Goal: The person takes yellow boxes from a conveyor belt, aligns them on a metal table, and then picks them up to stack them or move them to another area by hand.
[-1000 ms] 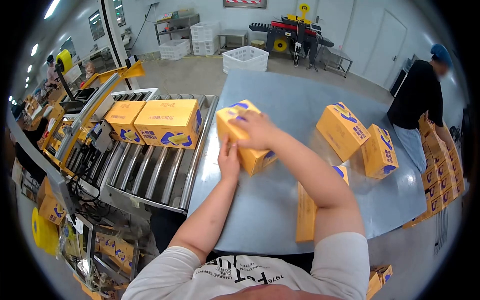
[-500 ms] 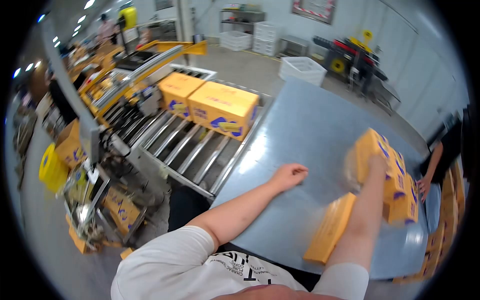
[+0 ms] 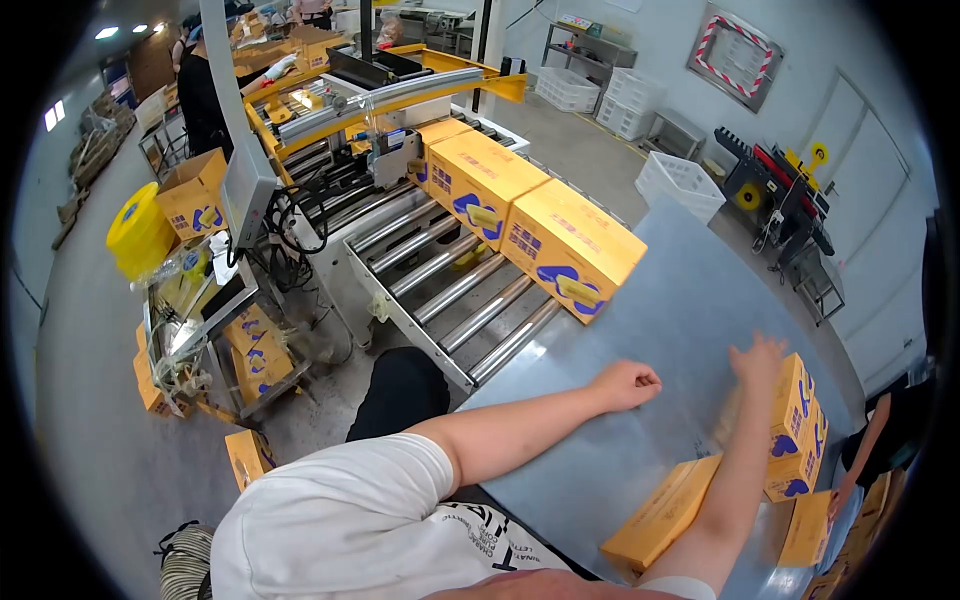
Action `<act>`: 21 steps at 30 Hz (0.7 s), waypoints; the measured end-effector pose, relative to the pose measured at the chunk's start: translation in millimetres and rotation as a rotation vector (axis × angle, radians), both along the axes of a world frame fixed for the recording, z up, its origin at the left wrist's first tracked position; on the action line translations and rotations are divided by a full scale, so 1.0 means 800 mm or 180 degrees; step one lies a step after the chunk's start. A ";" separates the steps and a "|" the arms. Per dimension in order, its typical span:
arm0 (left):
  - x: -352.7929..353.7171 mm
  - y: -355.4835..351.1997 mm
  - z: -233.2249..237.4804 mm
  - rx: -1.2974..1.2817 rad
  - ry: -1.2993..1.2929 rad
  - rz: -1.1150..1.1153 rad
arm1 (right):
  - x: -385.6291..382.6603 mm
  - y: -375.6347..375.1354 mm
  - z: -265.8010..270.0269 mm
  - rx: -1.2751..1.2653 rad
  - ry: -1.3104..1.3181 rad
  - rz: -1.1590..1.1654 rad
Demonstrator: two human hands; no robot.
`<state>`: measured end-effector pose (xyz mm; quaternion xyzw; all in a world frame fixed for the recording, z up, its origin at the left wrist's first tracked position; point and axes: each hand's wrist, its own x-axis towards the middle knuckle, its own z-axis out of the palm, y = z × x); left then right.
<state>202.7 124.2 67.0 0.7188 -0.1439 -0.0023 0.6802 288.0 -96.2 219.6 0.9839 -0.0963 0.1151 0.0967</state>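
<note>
My left hand [image 3: 627,385] hovers over the metal table with its fingers curled in and nothing visible in them. My right hand [image 3: 757,358] is farther right, fingers spread and slightly blurred, holding nothing. Just beyond my right wrist, yellow printed cartons [image 3: 790,405] are stacked at the table's right side. A long yellow carton [image 3: 662,515] lies beside my right forearm, which partly covers it. On the roller conveyor is a row of cartons; the nearest carton [image 3: 575,250] reaches over the table's edge.
The grey metal table [image 3: 560,440] adjoins the roller conveyor [image 3: 440,290]. At lower right, another person's hand [image 3: 838,500] touches a carton [image 3: 805,530]. A white crate [image 3: 680,185] stands past the table. To the left are a cart [image 3: 215,330] and yellow tape rolls [image 3: 140,225].
The view has swung left. My right hand has come off a carton at the stack and opened. A further carton now stands at the table end of the conveyor row. My left hand stays curled.
</note>
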 end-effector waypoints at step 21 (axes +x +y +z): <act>0.005 -0.012 -0.012 -0.0391 0.0013 -0.0014 | 0.050 -0.055 -0.063 0.1103 0.0039 0.0678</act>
